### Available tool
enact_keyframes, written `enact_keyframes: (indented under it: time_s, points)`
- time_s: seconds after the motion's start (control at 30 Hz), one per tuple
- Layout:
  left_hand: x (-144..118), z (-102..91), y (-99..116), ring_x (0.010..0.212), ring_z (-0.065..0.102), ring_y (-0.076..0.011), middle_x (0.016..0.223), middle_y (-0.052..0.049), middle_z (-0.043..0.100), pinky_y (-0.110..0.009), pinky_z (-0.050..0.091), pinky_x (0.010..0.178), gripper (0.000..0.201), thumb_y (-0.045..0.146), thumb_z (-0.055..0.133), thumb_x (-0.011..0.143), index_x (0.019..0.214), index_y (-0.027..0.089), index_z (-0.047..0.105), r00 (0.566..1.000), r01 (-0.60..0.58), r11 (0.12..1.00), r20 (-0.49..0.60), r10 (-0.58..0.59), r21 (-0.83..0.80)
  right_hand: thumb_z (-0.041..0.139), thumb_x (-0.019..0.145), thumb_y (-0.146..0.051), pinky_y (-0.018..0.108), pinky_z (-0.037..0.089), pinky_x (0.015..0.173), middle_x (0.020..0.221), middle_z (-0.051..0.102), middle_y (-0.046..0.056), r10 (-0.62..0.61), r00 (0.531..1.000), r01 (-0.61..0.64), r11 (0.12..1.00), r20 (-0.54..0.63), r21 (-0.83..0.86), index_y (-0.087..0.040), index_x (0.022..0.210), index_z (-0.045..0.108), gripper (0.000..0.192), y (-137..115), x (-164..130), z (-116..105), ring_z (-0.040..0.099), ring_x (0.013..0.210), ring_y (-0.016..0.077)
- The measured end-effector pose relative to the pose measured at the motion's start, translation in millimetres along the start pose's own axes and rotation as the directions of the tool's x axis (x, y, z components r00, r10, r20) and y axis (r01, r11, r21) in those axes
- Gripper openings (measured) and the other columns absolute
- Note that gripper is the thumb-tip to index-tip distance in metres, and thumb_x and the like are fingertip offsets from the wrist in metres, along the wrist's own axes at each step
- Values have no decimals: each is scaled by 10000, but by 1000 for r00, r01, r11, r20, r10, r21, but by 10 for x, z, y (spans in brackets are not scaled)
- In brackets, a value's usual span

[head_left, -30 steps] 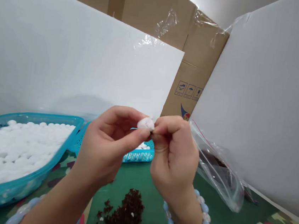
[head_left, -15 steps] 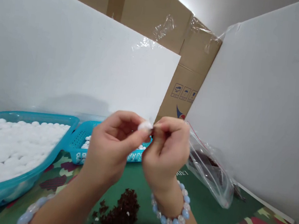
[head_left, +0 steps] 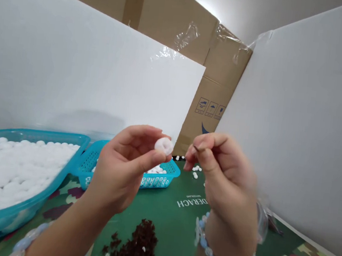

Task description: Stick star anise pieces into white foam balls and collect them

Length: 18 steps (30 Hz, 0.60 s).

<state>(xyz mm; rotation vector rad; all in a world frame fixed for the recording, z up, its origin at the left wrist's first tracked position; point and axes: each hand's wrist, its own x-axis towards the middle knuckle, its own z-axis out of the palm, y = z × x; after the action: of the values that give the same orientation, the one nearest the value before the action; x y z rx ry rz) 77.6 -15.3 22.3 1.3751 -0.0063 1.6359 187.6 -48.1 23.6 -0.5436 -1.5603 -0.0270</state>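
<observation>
While the left hand (head_left: 122,169) pinched the ball (head_left: 164,146) and the right hand (head_left: 227,176) at its three o'clock gripped a dark sliver (head_left: 196,147), a slackened pinch might have dropped either.

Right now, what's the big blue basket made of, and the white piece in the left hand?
The big blue basket looks like plastic: smooth and slightly shiny, with neat holes. The white piece in the left hand, matte and dented, might be foam or cotton.

1 head-worn view, forward and down
</observation>
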Motion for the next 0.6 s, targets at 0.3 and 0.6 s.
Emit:
enact_keyframes:
  time_s: [0.3, 0.6]
  points:
    - [-4, -9, 41, 502, 550, -55, 596, 63, 614, -83, 476, 465, 187, 138, 614, 499, 644, 255, 601, 995, -4, 996, 101, 13, -89, 417, 676, -62, 156, 420, 416, 540, 462, -50, 39, 988, -42, 999, 149, 19, -196, 704, 442, 139, -206, -75, 13, 484, 476, 61]
    - [-11, 12, 52, 603, 561, -79, 675, 64, 623, -105, 485, 497, 175, 100, 574, 543, 665, 222, 600, 991, 22, 996, 133, -10, -87, 422, 691, -39, 107, 421, 513, 606, 521, -48, -1, 993, 4, 1000, 116, -22, -170, 702, 495, 150, -163, -59, 73, 506, 557, 27]
